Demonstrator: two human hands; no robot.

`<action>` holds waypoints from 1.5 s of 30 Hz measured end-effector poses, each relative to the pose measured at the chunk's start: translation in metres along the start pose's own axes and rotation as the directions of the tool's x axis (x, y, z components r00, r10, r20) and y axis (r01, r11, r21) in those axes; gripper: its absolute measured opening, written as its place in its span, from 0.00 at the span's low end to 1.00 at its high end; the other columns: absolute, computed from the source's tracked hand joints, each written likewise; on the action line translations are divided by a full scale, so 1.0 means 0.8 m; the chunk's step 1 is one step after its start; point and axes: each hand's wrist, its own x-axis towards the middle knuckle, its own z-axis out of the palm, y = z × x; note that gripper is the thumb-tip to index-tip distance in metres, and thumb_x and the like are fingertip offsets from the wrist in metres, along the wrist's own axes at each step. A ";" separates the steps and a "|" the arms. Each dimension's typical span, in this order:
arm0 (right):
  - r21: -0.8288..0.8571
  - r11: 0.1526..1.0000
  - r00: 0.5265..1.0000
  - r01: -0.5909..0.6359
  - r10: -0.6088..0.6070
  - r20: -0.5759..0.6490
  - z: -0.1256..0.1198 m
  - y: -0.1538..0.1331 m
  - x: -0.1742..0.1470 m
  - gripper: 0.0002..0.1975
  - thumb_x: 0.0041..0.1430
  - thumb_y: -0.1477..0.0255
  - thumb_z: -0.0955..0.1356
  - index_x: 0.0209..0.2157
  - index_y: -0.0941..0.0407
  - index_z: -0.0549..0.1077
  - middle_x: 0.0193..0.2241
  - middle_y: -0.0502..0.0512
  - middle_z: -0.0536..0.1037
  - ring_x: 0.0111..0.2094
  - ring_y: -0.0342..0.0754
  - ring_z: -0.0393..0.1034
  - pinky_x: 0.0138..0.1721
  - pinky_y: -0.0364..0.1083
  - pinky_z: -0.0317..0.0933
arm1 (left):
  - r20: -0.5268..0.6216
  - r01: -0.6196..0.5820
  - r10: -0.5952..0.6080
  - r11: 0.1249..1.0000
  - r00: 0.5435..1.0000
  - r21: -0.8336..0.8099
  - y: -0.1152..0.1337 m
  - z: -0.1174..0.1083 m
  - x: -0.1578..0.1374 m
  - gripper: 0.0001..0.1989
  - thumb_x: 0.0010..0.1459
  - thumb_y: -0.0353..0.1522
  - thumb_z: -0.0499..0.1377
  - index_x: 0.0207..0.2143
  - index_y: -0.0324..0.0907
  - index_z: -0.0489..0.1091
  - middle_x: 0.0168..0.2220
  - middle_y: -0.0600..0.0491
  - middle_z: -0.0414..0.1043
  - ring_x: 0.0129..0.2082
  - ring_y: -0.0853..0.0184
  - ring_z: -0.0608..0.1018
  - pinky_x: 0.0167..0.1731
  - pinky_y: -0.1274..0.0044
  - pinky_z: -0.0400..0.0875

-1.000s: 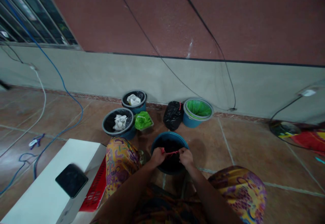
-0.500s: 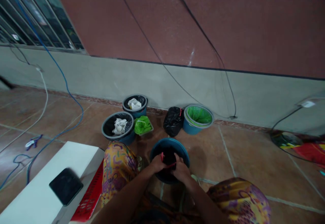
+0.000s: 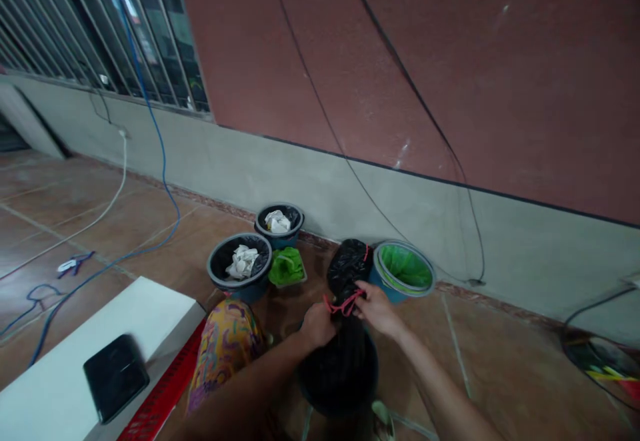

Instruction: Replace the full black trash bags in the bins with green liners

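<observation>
Both hands grip the pinkish-red drawstring point(image 3: 345, 304) at the gathered top of a black garbage bag point(image 3: 347, 341). My left hand point(image 3: 320, 324) is closed at its left end, and my right hand point(image 3: 379, 308) pinches it at the right. The bag hangs stretched upward, its lower part inside a dark blue bin point(image 3: 339, 406) between my legs. Just behind the hands, a tied black bag point(image 3: 350, 264) with a red tie stands against a blue bin with a green liner point(image 3: 405, 268). What the held bag contains is hidden.
Two black-lined bins point(image 3: 240, 268) point(image 3: 279, 220) with crumpled white material stand left, beside a tray with green plastic point(image 3: 287, 266). A phone point(image 3: 116, 378) lies on a white box point(image 3: 145, 308) by a red basket point(image 3: 165, 388). A blue cable point(image 3: 170, 208) crosses the floor.
My hands have come up out of the bin, pulling the black bag's gathered top and red drawstring above the rim. The camera view has tilted and shifted.
</observation>
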 end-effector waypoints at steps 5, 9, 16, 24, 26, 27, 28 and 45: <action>0.185 0.978 0.994 0.098 -0.089 -0.055 -0.070 -0.091 0.055 0.09 0.49 0.73 0.63 0.34 0.57 0.70 0.24 0.50 0.77 0.23 0.41 0.72 0.23 0.38 0.62 | -0.221 -0.160 0.147 0.986 0.964 -0.043 0.045 -0.070 0.081 0.18 0.51 0.26 0.55 0.44 0.43 0.74 0.41 0.51 0.77 0.43 0.61 0.76 0.45 0.73 0.69; 0.241 0.954 0.981 0.176 -0.151 -0.121 -0.096 -0.129 0.104 0.09 0.49 0.70 0.65 0.33 0.57 0.70 0.25 0.51 0.78 0.24 0.40 0.72 0.23 0.36 0.62 | -0.272 -0.058 0.050 0.998 0.961 -0.022 0.048 -0.109 0.135 0.10 0.53 0.32 0.57 0.37 0.40 0.75 0.33 0.50 0.77 0.37 0.62 0.76 0.40 0.75 0.69; 0.277 0.944 0.976 0.177 -0.132 -0.172 -0.100 -0.095 0.199 0.09 0.49 0.69 0.65 0.33 0.57 0.70 0.28 0.51 0.78 0.26 0.40 0.71 0.25 0.38 0.64 | -0.271 -0.068 0.065 0.998 0.961 -0.002 -0.001 -0.108 0.196 0.10 0.56 0.35 0.57 0.36 0.39 0.73 0.32 0.50 0.75 0.35 0.63 0.76 0.39 0.76 0.69; 0.481 0.869 0.957 0.117 0.031 -0.288 -0.057 0.034 0.328 0.11 0.41 0.70 0.68 0.31 0.56 0.71 0.25 0.48 0.77 0.26 0.41 0.70 0.27 0.40 0.64 | -0.048 0.165 -0.158 0.954 0.986 0.250 -0.089 -0.071 0.243 0.23 0.52 0.32 0.57 0.53 0.38 0.67 0.51 0.44 0.71 0.50 0.60 0.74 0.52 0.73 0.67; 0.544 0.836 0.947 0.074 0.112 -0.300 -0.036 0.072 0.349 0.10 0.39 0.71 0.69 0.29 0.56 0.72 0.24 0.47 0.76 0.25 0.41 0.69 0.26 0.39 0.63 | 0.029 0.218 -0.243 0.910 0.970 0.352 -0.117 -0.066 0.244 0.23 0.53 0.32 0.57 0.53 0.36 0.67 0.52 0.42 0.70 0.52 0.58 0.73 0.52 0.72 0.67; 0.569 0.822 0.941 0.034 0.165 -0.296 -0.025 0.091 0.356 0.10 0.38 0.72 0.69 0.28 0.56 0.72 0.23 0.47 0.75 0.25 0.41 0.69 0.26 0.39 0.63 | 0.072 0.234 -0.283 0.889 0.956 0.393 -0.131 -0.065 0.242 0.22 0.54 0.32 0.56 0.51 0.37 0.68 0.52 0.42 0.71 0.52 0.58 0.73 0.52 0.71 0.67; 0.583 0.812 0.930 -0.020 0.229 -0.287 -0.014 0.109 0.362 0.10 0.38 0.73 0.69 0.28 0.56 0.72 0.23 0.47 0.75 0.25 0.41 0.68 0.26 0.39 0.63 | 0.115 0.248 -0.324 0.870 0.939 0.426 -0.145 -0.065 0.239 0.20 0.55 0.33 0.55 0.50 0.38 0.69 0.50 0.43 0.72 0.50 0.58 0.74 0.50 0.71 0.68; 0.657 0.742 0.792 0.132 0.320 -0.520 0.010 0.182 0.448 0.06 0.48 0.72 0.66 0.31 0.55 0.69 0.30 0.48 0.76 0.33 0.43 0.72 0.37 0.46 0.71 | 0.170 0.248 -0.475 0.694 0.863 0.676 -0.302 -0.093 0.237 0.16 0.50 0.22 0.55 0.43 0.28 0.72 0.42 0.35 0.75 0.44 0.55 0.77 0.44 0.70 0.72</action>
